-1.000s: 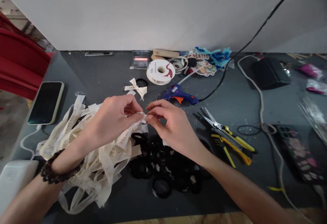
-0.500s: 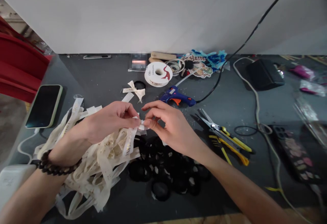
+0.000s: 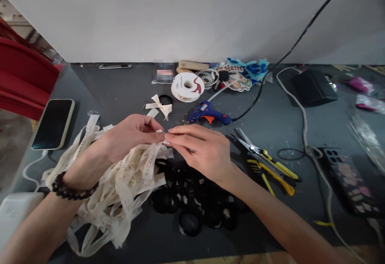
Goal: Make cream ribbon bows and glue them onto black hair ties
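Both hands meet above the middle of the table, pinching a cream printed ribbon [image 3: 152, 160]. My left hand [image 3: 132, 133] is closed on it from the left, and one ribbon end hangs below the fingers. From the right, the fingertips of my right hand [image 3: 201, 147] press on the same small folded part, mostly hidden between the fingers. Under the left hand lies a heap of cut cream ribbons [image 3: 114, 200]. Black hair ties [image 3: 190, 222] are piled below the right hand. Just beyond the fingers sits a finished-looking ribbon bow [image 3: 161, 106] with a black hair tie.
A blue glue gun [image 3: 207, 112] lies behind my right hand, its black cord rising rightward. Scissors [image 3: 264, 159] with yellow handles are to the right. A white ribbon spool [image 3: 187, 87] stands farther back. Phones lie at left [image 3: 53, 124] and right [image 3: 349, 179].
My right fingers have closed in and now pinch the ribbon against my left fingertips; before, they were more spread. Both hands have risen slightly. The table items stay in place.
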`<state>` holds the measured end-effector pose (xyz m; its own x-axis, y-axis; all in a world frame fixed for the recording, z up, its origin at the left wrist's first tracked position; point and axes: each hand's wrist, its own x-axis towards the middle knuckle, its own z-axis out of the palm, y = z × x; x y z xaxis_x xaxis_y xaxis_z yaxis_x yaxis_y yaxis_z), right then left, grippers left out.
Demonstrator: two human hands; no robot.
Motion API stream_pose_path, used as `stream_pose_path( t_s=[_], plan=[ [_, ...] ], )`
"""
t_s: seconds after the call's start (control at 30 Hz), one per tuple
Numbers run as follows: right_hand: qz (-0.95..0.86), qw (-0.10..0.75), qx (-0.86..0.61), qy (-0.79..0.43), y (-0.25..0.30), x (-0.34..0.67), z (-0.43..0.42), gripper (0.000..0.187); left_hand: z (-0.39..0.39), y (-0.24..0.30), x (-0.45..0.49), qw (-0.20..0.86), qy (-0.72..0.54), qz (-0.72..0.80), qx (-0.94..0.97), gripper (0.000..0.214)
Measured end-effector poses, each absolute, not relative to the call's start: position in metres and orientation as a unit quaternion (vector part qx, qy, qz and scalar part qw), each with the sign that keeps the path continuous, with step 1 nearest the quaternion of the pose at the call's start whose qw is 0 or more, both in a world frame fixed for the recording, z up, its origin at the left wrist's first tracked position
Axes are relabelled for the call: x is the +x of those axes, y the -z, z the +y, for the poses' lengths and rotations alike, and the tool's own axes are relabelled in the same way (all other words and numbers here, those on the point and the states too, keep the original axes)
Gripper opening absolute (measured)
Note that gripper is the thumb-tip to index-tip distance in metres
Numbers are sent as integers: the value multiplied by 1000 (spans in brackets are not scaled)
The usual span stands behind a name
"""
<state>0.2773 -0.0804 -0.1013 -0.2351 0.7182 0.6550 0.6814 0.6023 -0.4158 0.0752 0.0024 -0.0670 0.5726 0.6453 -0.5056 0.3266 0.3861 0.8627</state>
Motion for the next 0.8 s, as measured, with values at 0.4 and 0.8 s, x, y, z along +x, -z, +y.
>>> stream_pose_path(
  t_s=[0.4,0.8],
  plan=[
    [-756,463,-452,-93,102,269,-84,24,6,67,76,725,-93,441,521,22],
    [-723,477,-482,-131,99,270,-86,23,0,67,79,752,-141,391,511,10]
  ],
)
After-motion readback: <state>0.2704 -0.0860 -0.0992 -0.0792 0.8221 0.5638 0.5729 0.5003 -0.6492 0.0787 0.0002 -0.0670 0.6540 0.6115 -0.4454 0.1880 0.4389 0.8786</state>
